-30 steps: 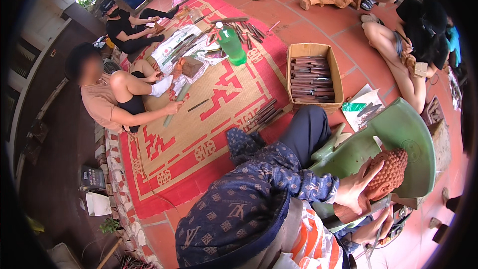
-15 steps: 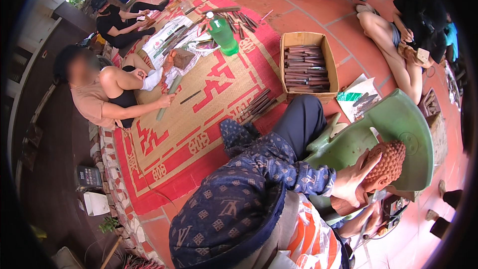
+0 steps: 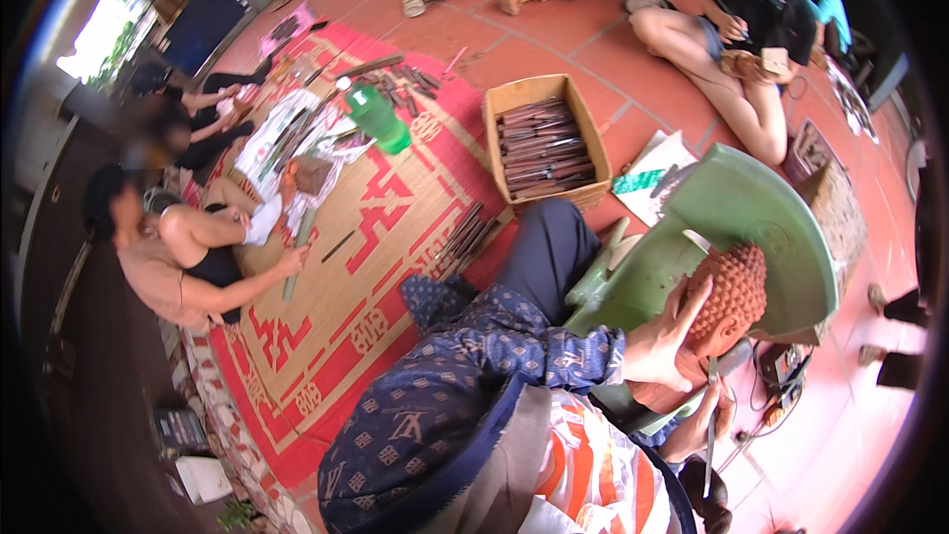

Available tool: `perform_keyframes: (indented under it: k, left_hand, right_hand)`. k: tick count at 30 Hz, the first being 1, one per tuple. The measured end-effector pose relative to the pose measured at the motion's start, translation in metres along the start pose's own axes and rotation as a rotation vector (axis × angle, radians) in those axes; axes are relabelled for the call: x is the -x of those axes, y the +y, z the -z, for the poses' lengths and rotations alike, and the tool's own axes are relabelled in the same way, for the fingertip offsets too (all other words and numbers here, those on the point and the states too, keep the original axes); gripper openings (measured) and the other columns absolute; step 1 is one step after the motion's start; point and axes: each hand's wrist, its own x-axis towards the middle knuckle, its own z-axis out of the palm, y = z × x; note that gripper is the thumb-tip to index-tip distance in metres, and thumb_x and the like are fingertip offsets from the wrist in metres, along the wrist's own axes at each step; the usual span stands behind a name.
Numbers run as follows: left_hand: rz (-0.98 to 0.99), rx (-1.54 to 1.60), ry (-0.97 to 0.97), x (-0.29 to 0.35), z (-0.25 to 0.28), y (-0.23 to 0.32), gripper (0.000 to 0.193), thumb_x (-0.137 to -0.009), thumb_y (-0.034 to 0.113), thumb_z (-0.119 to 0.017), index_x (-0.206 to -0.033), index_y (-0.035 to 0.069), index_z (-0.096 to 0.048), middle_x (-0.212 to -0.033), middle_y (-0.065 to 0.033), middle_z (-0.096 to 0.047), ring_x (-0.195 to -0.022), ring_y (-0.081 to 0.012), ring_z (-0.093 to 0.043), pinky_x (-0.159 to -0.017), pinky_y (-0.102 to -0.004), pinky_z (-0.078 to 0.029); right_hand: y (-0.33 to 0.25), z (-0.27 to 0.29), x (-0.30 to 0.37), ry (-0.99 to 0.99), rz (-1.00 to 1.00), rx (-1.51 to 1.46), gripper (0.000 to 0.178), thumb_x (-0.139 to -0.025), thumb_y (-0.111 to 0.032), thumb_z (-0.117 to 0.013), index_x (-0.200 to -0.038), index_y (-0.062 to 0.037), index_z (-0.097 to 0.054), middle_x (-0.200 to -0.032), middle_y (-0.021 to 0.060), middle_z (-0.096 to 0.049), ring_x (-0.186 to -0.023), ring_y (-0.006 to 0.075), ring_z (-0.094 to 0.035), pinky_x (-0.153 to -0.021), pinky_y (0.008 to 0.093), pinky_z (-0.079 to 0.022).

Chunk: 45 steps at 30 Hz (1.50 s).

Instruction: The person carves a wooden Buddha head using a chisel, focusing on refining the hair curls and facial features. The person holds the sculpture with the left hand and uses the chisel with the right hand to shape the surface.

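Note:
A reddish-brown carved wooden head (image 3: 739, 289) with knobbly curls lies tilted in the seat of a green plastic chair (image 3: 786, 200). My left hand (image 3: 664, 344) grips it from behind, with fingers along the curls and palm by the neck. Below the face, my right hand (image 3: 704, 423) is closed on a slim metal carving tool (image 3: 712, 372). The tool's upper end is at the chin and neck; its long shank runs down past my fingers. Whether the tip touches the wood I cannot tell.
A cardboard box (image 3: 494, 143) of wooden-handled tools stands beyond my knee. Several tools (image 3: 463, 237) lie on the red-and-tan mat (image 3: 381, 282), near a green bottle (image 3: 378, 119). A power strip with cables (image 3: 781, 381) lies right of the chair. Other people sit around.
My view has swung, so the scene sits farther left. My right hand has brought the tool up beside the chin and neck. My left hand's spread fingers have drawn in against the head.

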Motion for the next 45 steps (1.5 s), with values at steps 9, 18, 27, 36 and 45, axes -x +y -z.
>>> perform_keyframes:
  k: [9, 18, 27, 36, 45]
  left_hand:
    - [0.071, -0.039, -0.064, -0.001, 0.010, 0.005, 0.154, -0.054, 0.022, -0.095, -0.156, 0.014, 0.020, -0.154, -0.0411, 0.004, -0.143, -0.0603, -0.014, -0.114, -0.0539, -0.036]
    - [-0.011, -0.123, -0.074, -0.005, 0.014, 0.006, 0.151, -0.054, 0.024, -0.096, -0.156, -0.001, 0.013, -0.158, -0.0326, -0.010, -0.148, -0.0439, -0.018, -0.121, -0.0487, -0.021]
    - [0.019, -0.108, -0.160, -0.007, 0.015, 0.007, 0.148, -0.059, 0.025, -0.095, -0.154, -0.004, 0.015, -0.160, -0.0316, -0.005, -0.150, -0.0419, -0.013, -0.123, -0.0478, -0.015]
    - [0.076, -0.018, -0.170, -0.006, 0.017, 0.002, 0.148, -0.060, 0.025, -0.094, -0.154, -0.002, 0.017, -0.160, -0.0302, -0.006, -0.150, -0.0396, -0.011, -0.124, -0.0473, -0.011]
    - [0.057, -0.081, -0.177, -0.009, 0.016, 0.003, 0.149, -0.059, 0.029, -0.094, -0.155, -0.003, 0.016, -0.159, -0.0309, -0.006, -0.150, -0.0392, -0.011, -0.123, -0.0482, -0.009]
  right_hand:
    - [-0.011, -0.016, -0.013, 0.032, 0.134, -0.105, 0.007, -0.090, 0.003, -0.065, -0.084, 0.0043, -0.061, -0.100, 0.0187, -0.069, -0.099, 0.0244, -0.066, -0.092, 0.0378, -0.049]
    - [-0.030, -0.022, -0.047, 0.104, 0.202, -0.076, 0.010, -0.077, 0.003, -0.076, -0.078, -0.0002, -0.067, -0.082, 0.0111, -0.073, -0.092, 0.0273, -0.070, -0.085, 0.0367, -0.053]
    - [-0.021, -0.006, -0.034, 0.127, 0.189, -0.044, 0.007, -0.075, -0.004, -0.078, -0.075, -0.0038, -0.070, -0.079, 0.0054, -0.074, -0.088, 0.0237, -0.071, -0.088, 0.0364, -0.050]
    - [-0.007, -0.006, -0.011, 0.095, 0.119, 0.012, 0.008, -0.075, -0.012, -0.077, -0.074, -0.0075, -0.071, -0.082, 0.0029, -0.075, -0.092, 0.0216, -0.070, -0.088, 0.0374, -0.047]
    - [-0.001, -0.013, -0.020, 0.142, 0.129, -0.099, 0.011, -0.075, -0.014, -0.077, -0.075, -0.0049, -0.070, -0.078, 0.0078, -0.073, -0.088, 0.0238, -0.071, -0.082, 0.0372, -0.052]
